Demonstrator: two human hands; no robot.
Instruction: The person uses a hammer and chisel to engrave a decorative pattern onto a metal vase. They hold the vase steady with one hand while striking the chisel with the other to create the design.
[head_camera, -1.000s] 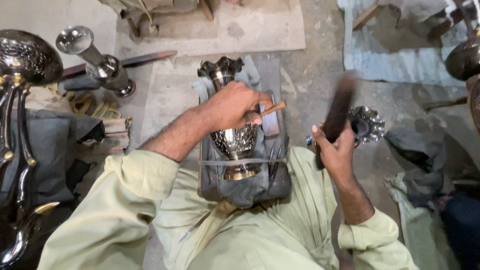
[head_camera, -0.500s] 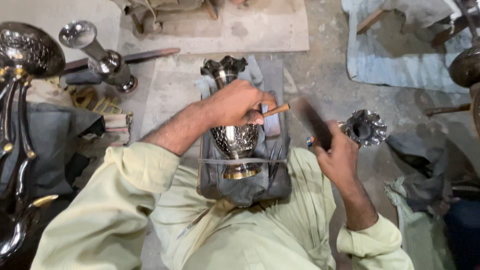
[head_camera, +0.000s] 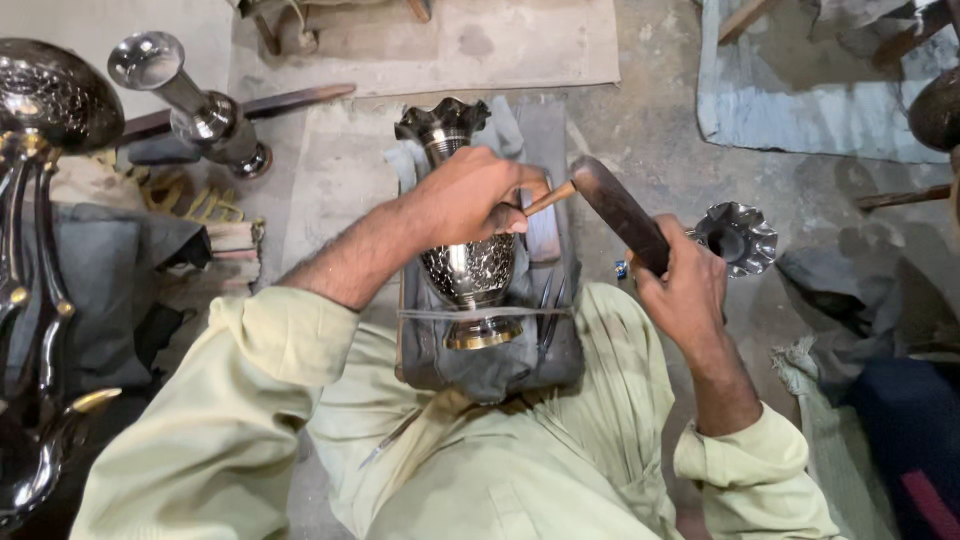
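Chisel (head_camera: 548, 199) pinched in the left hand (head_camera: 470, 195) — thin, wood-coloured shaft sticking out from the fingers toward the right hand, its working end hidden under the fist against the vase (head_camera: 470, 265). Vase lies on its side on a grey padded block (head_camera: 545, 350), long axis running away from the person, fluted mouth far, gold-rimmed foot near, directly below the left grip. Right hand (head_camera: 690, 290) closed around a dark wooden mallet (head_camera: 620, 213), head angled up-left, its face just beside the chisel's exposed butt; touching or not, cannot tell. Mallet axis roughly in line with the chisel shaft. Second fluted metal piece (head_camera: 738, 236) sits just past the right hand — apart from it.
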